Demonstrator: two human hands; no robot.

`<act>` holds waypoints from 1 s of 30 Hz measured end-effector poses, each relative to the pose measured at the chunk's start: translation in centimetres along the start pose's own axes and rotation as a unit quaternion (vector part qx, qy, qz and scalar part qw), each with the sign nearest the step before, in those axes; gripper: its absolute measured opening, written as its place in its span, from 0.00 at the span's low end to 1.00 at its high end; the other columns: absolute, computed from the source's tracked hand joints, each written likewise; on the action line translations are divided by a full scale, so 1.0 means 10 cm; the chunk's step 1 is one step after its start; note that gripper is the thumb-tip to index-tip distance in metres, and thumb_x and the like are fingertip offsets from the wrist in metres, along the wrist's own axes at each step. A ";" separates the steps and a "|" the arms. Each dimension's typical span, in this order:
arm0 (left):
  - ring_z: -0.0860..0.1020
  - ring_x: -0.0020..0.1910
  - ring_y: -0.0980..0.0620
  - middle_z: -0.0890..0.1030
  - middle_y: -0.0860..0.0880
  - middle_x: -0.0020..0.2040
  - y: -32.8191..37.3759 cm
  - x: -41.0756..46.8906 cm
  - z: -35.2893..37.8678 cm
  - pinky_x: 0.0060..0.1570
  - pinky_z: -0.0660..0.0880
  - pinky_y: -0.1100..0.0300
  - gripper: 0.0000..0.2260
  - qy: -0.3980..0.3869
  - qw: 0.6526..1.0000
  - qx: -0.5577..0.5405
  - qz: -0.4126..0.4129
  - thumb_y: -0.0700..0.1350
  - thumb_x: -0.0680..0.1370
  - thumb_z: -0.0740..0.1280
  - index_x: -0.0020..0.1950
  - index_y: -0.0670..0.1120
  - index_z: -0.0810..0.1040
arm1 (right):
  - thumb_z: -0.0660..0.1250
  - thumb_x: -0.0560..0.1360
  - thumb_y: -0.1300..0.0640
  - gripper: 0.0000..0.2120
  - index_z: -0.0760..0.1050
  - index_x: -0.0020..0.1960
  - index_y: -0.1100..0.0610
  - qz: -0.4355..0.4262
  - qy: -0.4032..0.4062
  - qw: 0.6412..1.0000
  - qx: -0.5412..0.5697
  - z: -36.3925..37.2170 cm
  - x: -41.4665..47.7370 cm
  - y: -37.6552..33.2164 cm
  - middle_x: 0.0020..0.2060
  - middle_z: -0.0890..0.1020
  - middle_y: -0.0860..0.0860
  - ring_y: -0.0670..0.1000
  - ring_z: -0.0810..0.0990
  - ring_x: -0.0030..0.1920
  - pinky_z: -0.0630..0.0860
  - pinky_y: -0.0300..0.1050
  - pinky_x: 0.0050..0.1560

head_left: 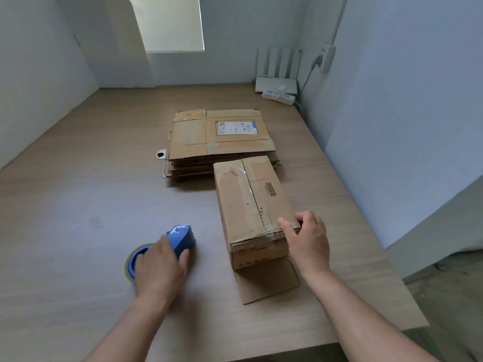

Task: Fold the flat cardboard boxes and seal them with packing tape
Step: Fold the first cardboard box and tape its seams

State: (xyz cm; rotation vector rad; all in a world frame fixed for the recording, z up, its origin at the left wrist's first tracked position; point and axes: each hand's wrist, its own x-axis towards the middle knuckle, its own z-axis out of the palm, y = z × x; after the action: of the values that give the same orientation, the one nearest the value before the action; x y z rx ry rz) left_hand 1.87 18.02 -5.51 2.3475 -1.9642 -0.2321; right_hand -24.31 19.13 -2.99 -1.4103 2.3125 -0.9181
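The blue tape dispenser (180, 239) is gripped from above by the left hand (159, 267), with the fingers curled over it on the table (78, 205). To its right, the near right corner of the folded box (248, 202) is held by the right hand (305, 241), seemingly lightly. A near flap (266, 280) is spread flat on the table. Just beyond the box, a stack of flat boxes (222, 137) is seen.

Folded box (254, 205) on table (78, 205); flat box stack (220, 137) just behind it, tape dispenser (167, 246) to its left.
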 end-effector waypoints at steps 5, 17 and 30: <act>0.65 0.72 0.48 0.67 0.49 0.72 0.89 -0.31 -0.29 0.67 0.62 0.56 0.28 -0.121 0.902 -0.410 0.060 0.58 0.81 0.53 0.78 0.46 0.54 | 0.63 0.75 0.42 0.21 0.73 0.54 0.59 -0.018 -0.008 1.000 -0.018 -0.06 0.01 -0.03 0.51 0.76 0.53 0.55 0.73 0.55 0.69 0.48 0.53; 0.71 0.66 0.42 0.70 0.44 0.71 1.17 -0.25 -0.03 0.60 0.71 0.49 0.32 -0.078 0.947 -0.310 -0.039 0.60 0.81 0.52 0.78 0.44 0.49 | 0.69 0.72 0.42 0.22 0.69 0.50 0.60 -0.018 -0.019 1.000 -0.005 0.04 0.03 -0.05 0.48 0.74 0.56 0.59 0.72 0.54 0.66 0.48 0.53; 0.78 0.57 0.49 0.75 0.48 0.66 0.96 -0.22 -0.27 0.47 0.75 0.58 0.43 -0.135 0.971 -0.169 0.104 0.70 0.71 0.53 0.78 0.53 0.37 | 0.63 0.63 0.25 0.34 0.67 0.52 0.53 -0.171 -0.176 0.938 -0.244 -0.39 0.33 -0.10 0.48 0.78 0.49 0.52 0.77 0.47 0.66 0.45 0.40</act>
State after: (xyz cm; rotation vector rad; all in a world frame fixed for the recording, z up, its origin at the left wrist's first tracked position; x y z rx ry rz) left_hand -7.39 18.38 -1.25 1.9652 -2.0631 -0.8374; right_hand -27.34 17.38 0.92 -2.0259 2.1317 -0.1210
